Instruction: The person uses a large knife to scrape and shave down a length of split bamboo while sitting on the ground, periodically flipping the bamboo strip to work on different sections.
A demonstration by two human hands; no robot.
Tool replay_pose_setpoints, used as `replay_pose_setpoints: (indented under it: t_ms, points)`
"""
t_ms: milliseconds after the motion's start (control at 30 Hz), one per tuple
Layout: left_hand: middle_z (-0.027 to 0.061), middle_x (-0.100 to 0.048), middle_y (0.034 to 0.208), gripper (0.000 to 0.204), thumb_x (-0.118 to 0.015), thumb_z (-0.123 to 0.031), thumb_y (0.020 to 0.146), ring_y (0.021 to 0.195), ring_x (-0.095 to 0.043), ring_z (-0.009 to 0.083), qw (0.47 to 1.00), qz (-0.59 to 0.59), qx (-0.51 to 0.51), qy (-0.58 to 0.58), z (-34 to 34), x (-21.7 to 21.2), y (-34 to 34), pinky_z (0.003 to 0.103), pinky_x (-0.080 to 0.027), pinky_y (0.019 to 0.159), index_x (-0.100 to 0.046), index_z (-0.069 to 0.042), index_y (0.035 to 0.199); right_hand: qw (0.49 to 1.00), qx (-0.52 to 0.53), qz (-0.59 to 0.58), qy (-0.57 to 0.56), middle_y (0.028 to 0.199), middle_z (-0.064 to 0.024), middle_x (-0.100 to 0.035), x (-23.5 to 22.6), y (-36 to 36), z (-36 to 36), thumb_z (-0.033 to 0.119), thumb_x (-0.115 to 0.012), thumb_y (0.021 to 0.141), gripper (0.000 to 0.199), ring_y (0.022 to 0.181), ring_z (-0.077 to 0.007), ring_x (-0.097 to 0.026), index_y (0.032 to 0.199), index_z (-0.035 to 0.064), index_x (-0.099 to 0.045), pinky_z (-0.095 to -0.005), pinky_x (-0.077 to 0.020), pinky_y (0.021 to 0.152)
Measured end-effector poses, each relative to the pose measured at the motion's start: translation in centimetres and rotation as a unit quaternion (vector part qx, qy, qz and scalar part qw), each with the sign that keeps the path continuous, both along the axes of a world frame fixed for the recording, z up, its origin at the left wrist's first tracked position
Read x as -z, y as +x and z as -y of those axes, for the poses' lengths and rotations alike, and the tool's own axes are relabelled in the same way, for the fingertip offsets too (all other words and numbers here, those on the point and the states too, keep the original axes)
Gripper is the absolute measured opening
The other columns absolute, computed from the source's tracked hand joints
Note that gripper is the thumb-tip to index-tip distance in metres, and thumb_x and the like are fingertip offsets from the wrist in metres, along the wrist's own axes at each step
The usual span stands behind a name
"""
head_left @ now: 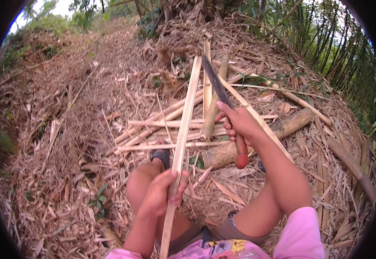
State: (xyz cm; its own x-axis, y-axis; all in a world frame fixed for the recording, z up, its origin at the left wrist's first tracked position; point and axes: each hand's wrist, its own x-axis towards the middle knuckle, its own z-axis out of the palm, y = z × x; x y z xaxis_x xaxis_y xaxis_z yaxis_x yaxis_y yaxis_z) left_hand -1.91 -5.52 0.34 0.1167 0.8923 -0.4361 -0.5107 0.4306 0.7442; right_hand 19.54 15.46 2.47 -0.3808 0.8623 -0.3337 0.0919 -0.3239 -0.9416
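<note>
A person sits on a slope littered with dry leaves [67,129], knees bent, working a long pale bamboo strip [183,129] outdoors. To the far left, at about nine o'clock, the ground is bare litter and low green weeds. Moving toward the centre, the left hand [160,194] is clenched around the lower part of the strip, fingers [178,192] wrapped across its front, holding it tilted so that its upper end reaches toward twelve o'clock and its lower end runs down past the lap at six o'clock. Just beyond the hand, a sandalled foot [161,155] rests on the litter beside the strip. Behind it, a loose pile of split bamboo slats [162,125] lies fanned across the ground, with a thicker round bamboo section [283,127] lying to the right, toward three o'clock. The right hand [239,123] grips the reddish-brown wooden handle [241,155] of a long dark knife [216,82], fingers closed tight around it; the blade points up toward twelve o'clock and stands just beside the top of the strip, though whether the two touch cannot be told. A pink sleeve [300,233] shows at the lower right, and green bamboo stems [339,52] rise at two o'clock.
</note>
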Motion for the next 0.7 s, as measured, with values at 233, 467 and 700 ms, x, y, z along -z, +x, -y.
replay_pose_setpoints:
  t_ms: [233, 467, 700]
  points:
    - [0.0089, -0.059, 0.078, 0.027, -0.038, -0.027, 0.107, 0.047, -0.044, 0.0106, 0.993, 0.05, 0.09, 0.052, -2.1, -0.5, 2.5, 0.024, -0.038, 0.042, -0.049, -0.003, 0.113, 0.997, 0.03, -0.028, 0.062, 0.063, -0.0006, -0.056, -1.6, -2.5, 4.1, 0.024, -0.077, 0.086, 0.029, 0.043, -0.0062, -0.049, 0.088, 0.0007, -0.059, -0.023, -0.038, 0.036]
    - [0.0103, -0.06, 0.076, 0.033, -0.038, -0.032, 0.106, 0.042, -0.042, 0.0131, 0.995, -0.075, 0.04, 0.045, -1.3, 0.4, 4.6, 0.024, -0.039, 0.041, -0.05, -0.002, 0.108, 0.987, 0.088, -0.085, 0.102, 0.056, -0.0002, -0.05, -1.6, -1.8, 2.7, 0.015, -0.074, 0.086, 0.023, 0.042, -0.0082, -0.049, 0.081, 0.0, -0.058, -0.026, -0.0379, 0.036]
    - [0.0017, -0.046, 0.065, 0.033, -0.041, -0.035, 0.105, 0.041, -0.037, 0.0083, 0.999, -0.038, 0.027, 0.025, -0.6, 0.5, 3.8, 0.022, -0.032, 0.039, -0.052, -0.005, 0.105, 0.988, 0.039, 0.047, 0.144, 0.061, -0.0062, -0.062, -2.3, -1.2, 3.2, 0.042, -0.063, 0.095, 0.049, 0.045, -0.0087, -0.05, 0.081, -0.0046, -0.065, -0.0281, -0.0394, 0.04]
